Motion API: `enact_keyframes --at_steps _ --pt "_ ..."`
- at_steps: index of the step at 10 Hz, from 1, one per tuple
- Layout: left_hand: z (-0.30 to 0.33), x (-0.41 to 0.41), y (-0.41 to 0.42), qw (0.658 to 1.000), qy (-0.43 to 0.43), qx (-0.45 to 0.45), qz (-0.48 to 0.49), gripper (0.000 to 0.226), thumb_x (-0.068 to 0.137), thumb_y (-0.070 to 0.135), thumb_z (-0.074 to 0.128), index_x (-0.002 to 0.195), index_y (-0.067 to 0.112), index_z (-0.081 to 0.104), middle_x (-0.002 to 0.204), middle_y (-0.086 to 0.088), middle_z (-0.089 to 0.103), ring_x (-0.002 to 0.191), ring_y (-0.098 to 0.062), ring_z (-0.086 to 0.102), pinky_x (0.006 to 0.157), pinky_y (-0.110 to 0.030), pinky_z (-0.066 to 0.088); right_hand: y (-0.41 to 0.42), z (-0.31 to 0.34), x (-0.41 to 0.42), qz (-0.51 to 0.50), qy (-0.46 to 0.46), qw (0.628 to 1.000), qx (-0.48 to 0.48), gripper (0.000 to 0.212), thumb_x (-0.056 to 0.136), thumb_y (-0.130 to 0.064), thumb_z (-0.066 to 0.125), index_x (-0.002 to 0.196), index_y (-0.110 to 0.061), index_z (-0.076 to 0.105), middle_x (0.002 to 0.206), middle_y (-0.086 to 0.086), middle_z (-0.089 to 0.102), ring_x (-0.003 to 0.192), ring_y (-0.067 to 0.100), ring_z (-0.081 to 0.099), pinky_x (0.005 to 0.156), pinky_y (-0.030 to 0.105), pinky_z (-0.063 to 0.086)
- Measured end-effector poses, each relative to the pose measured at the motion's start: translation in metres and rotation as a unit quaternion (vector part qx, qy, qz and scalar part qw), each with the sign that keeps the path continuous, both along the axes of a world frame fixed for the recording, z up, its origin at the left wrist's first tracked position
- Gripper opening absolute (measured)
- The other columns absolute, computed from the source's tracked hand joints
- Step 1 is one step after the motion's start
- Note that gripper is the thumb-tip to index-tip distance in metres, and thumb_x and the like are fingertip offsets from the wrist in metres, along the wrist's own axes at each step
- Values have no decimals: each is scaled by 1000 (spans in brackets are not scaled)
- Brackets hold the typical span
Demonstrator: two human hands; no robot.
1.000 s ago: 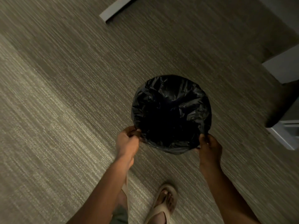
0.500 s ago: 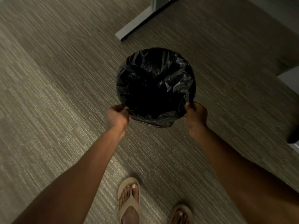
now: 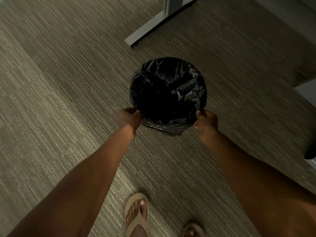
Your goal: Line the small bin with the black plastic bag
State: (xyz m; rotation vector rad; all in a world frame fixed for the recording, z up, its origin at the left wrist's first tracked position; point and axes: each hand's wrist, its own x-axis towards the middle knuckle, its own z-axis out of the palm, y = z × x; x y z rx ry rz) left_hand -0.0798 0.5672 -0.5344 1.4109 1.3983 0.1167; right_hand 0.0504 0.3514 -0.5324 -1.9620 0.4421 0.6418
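Gripping the black plastic bag (image 3: 168, 79) at the near rim, left hand (image 3: 128, 118) and right hand (image 3: 206, 121) are both closed on it.

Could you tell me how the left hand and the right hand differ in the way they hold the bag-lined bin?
The left hand grips the near-left rim, curled like a fist with its back up. The right hand grips the near-right rim, looser, with its fingers pointing down the outside. Both pinch the black plastic bag against the small bin's rim, and both arms are bare.
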Motion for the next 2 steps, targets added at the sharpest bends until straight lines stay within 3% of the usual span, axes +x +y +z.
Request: enact_keyframes --at_steps 1,2 --pt "4 -4 0 1000 5 -15 -10 27 95 15 67 117 1 75 113 -20 77 108 -36 73 96 -52 60 -2 5 -1 19 5 1000 -16 29 106 -28 52 114 -8 72 116 17 73 110 39 70 99 61 55" --pt "10 -6 -6 1000 0 -15 -8 42 99 26 65 135 5 67 128 -17 73 120 -34 69 105 -51 55 -8 12 -3 3 -3 999 -43 53 109 -44 39 123 -3 69 127 20 70 117 38 67 104 57 52"
